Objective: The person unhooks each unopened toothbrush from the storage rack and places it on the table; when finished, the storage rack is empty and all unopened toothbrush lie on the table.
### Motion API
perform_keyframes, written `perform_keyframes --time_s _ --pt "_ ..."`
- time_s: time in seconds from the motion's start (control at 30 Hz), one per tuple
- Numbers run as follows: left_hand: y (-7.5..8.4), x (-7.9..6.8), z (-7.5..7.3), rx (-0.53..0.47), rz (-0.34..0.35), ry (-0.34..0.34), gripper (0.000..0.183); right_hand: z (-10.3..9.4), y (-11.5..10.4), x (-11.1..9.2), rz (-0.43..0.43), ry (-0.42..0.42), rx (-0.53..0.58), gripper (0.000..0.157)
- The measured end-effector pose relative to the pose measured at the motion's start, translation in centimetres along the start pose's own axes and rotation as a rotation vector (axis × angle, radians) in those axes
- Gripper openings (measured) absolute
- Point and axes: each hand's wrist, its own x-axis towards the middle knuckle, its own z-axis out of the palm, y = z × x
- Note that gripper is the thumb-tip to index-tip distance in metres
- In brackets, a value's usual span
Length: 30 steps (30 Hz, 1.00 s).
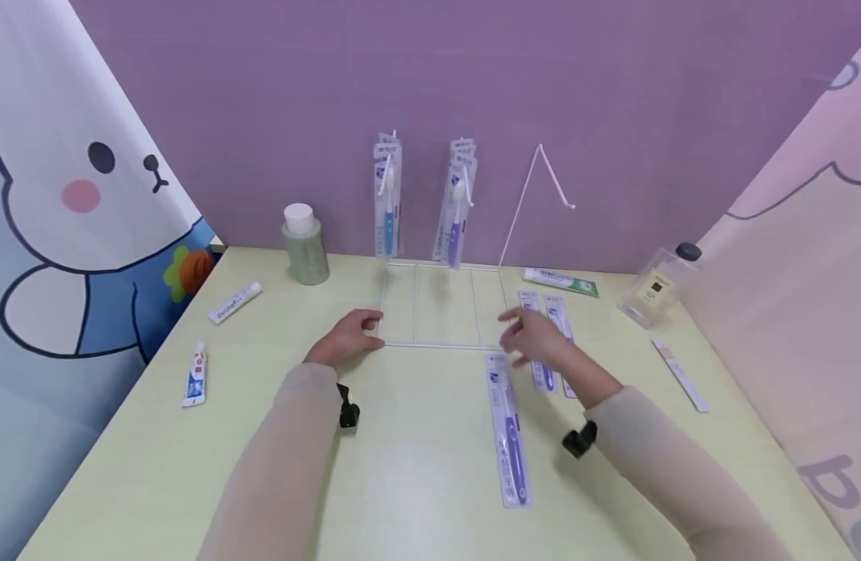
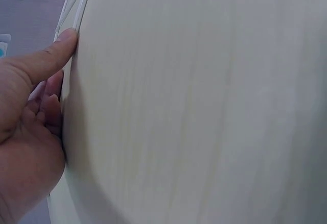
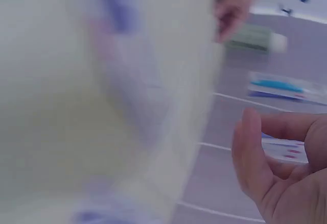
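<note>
A white wire display rack (image 1: 444, 345) stands at the back of the table. Packaged blue toothbrushes (image 1: 389, 210) hang from its left hook, packaged purple ones (image 1: 454, 218) from its middle hook; the right hook (image 1: 556, 181) is bare. My left hand (image 1: 346, 339) holds the front left corner of the rack's base, thumb (image 2: 65, 36) at the front rod. By the front right corner my right hand (image 1: 538, 339) hovers with loosely bent fingers, holding nothing. Beneath it lie two packaged toothbrushes (image 1: 558, 312), partly hidden. Another packaged purple toothbrush (image 1: 507, 428) lies nearer me.
At the back left stands a green bottle (image 1: 307, 253) with a white cap. Two small toothpaste tubes (image 1: 235, 303) lie at the left. On the right are a green-and-white tube (image 1: 560, 281), a clear bottle (image 1: 654, 288) with black cap and a thin white strip (image 1: 680, 375).
</note>
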Motion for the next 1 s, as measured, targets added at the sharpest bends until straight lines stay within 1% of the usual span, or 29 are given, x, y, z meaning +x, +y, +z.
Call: perform_keyframes --time_s 0.13,0.2,0.27,0.33,0.43,0.5,0.57,0.63,0.73,0.83,1.0 --pt "0.0 -0.2 -0.1 0.018 0.029 -0.005 0.058 -0.6 -3.8 2.1 -0.093 0.064 0.018 0.049" --pt "0.1 -0.2 -0.1 0.011 0.029 -0.012 0.058 -0.8 -5.3 3.1 -0.132 0.113 0.031 0.047" --pt "0.2 -0.2 -0.1 0.001 0.029 -0.017 0.058 -0.9 -6.6 4.1 -0.175 0.164 0.069 0.046" --pt "0.2 -0.3 -0.1 -0.005 0.025 -0.016 0.058 -0.9 -7.6 5.0 -0.243 0.227 0.108 0.044" --pt "0.3 -0.3 -0.1 -0.007 0.015 -0.014 0.058 -0.9 -8.7 6.4 -0.377 0.341 0.164 0.04" --pt "0.4 -0.4 -0.2 -0.002 0.01 -0.015 0.059 -0.9 -9.3 7.3 -0.451 0.419 0.182 0.039" --pt "0.4 -0.4 -0.2 0.004 0.009 -0.015 0.058 -1.0 -9.8 8.1 -0.5 0.485 0.194 0.039" --pt "0.4 -0.4 -0.2 0.005 0.008 -0.017 0.059 -1.0 -10.2 8.9 -0.53 0.537 0.206 0.038" --pt "0.3 -0.3 -0.2 0.009 0.012 -0.013 0.059 -1.0 -10.9 9.7 -0.542 0.59 0.203 0.037" --pt "0.2 -0.2 -0.1 0.007 0.009 -0.011 0.059 -0.8 -11.5 10.2 -0.539 0.619 0.207 0.035" --pt "0.1 -0.1 -0.1 0.014 0.012 -0.008 0.059 -0.7 -12.2 10.7 -0.541 0.636 0.21 0.031"
